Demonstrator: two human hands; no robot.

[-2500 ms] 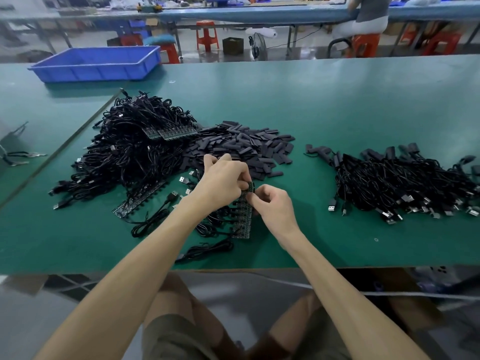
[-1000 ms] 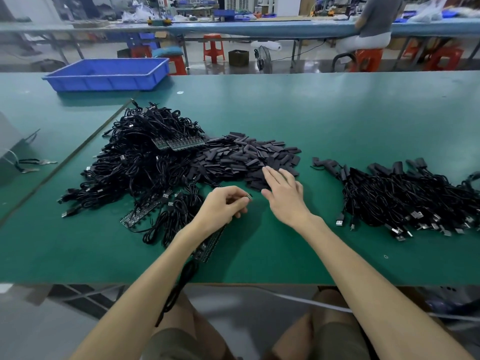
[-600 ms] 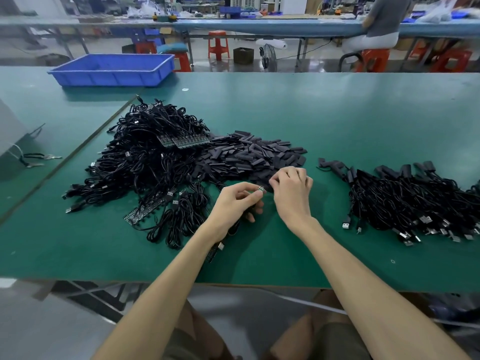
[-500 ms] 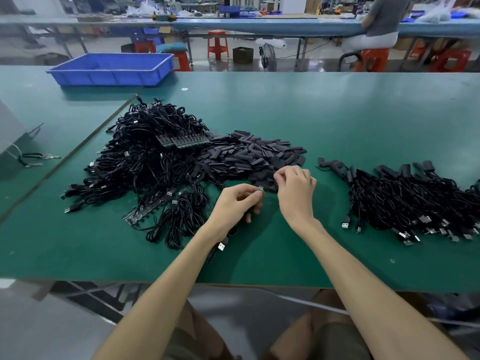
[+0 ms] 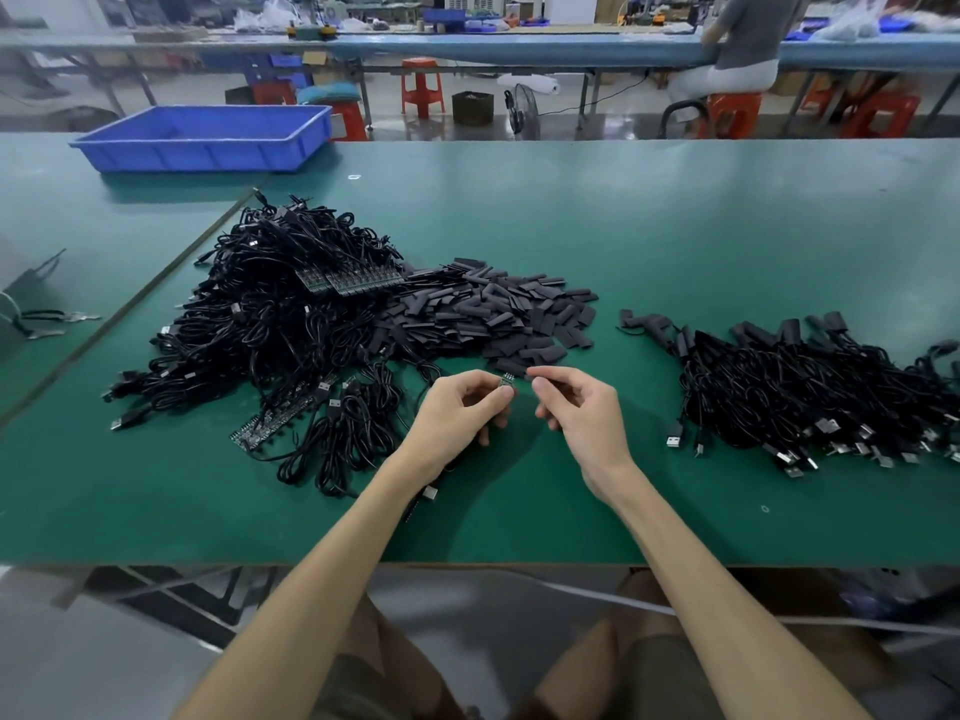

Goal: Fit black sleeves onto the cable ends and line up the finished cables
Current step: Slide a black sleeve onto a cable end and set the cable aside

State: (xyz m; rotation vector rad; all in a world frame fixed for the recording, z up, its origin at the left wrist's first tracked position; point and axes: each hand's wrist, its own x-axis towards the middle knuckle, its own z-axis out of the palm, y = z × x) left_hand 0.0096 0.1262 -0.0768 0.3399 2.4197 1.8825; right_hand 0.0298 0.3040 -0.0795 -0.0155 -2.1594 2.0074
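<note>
The right hand (image 5: 582, 413) leaves the pile (image 5: 498, 309), fingers pinching a sleeve (image 5: 531, 375) — beside the cable end (image 5: 507, 380) pinched by the left hand (image 5: 457, 413). Fitting looks next.

Two bare forearms reach forward across the near edge of the green table (image 5: 675, 226), hands close together but not touching: the left hand (image 5: 460, 413) curls, thumb and forefinger pinching a small circuit board (image 5: 507, 380), and the right hand (image 5: 582, 413) curls, fingertips pinching a black sleeve (image 5: 531, 376).
</note>
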